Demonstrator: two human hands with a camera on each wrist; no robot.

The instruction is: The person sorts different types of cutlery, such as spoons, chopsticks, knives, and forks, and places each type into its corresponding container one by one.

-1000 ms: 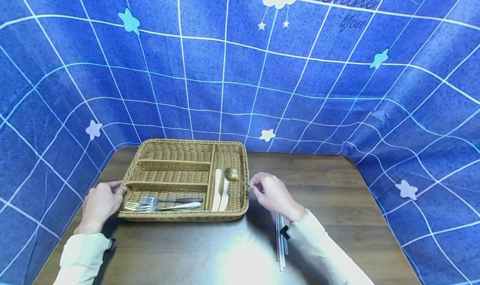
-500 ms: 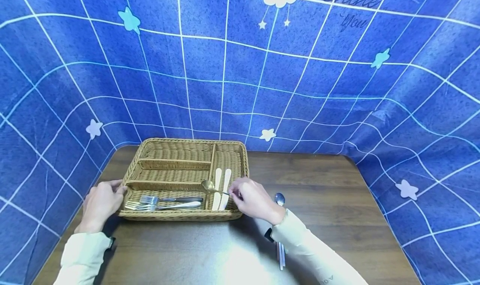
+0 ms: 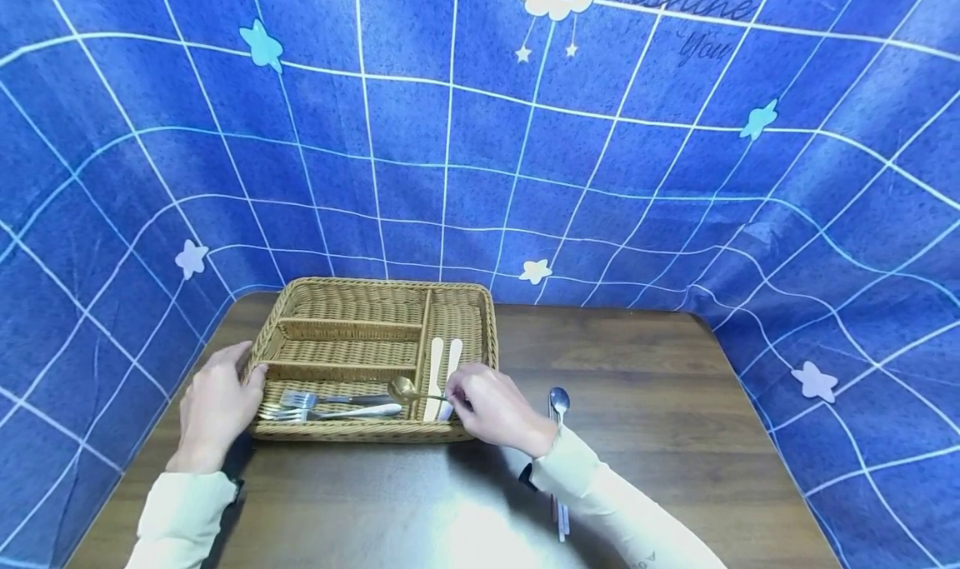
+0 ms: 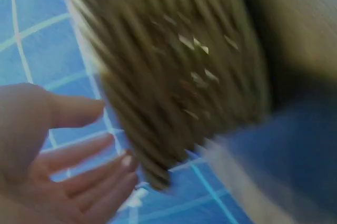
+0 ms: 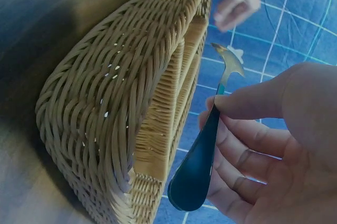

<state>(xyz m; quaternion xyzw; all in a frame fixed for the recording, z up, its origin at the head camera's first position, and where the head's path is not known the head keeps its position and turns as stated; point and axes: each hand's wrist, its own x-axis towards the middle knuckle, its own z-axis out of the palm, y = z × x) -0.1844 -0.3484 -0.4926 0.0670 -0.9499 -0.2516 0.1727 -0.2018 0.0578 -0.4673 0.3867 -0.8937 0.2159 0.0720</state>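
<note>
A wicker cutlery basket with compartments stands on the table. My right hand pinches a spoon with a gold bowl and a dark green handle between thumb and fingers. In the head view the bowl hangs over the front-left compartment, above forks with dark and silvery handles. Two pale table knives lie in the right compartment, one partly hidden by that hand. At the basket's left end is my left hand; its fingers look extended beside the rim in the blurred left wrist view.
To the right of the basket a silver spoon lies on the brown wooden table. Thin pale handles or sticks show beside my right sleeve, which partly covers them. A blue grid-patterned cloth rises behind and at both sides.
My right hand has carried the spoon leftward from the basket's right rim to above the front-left compartment. My left hand has shifted slightly right and up at the left end.
</note>
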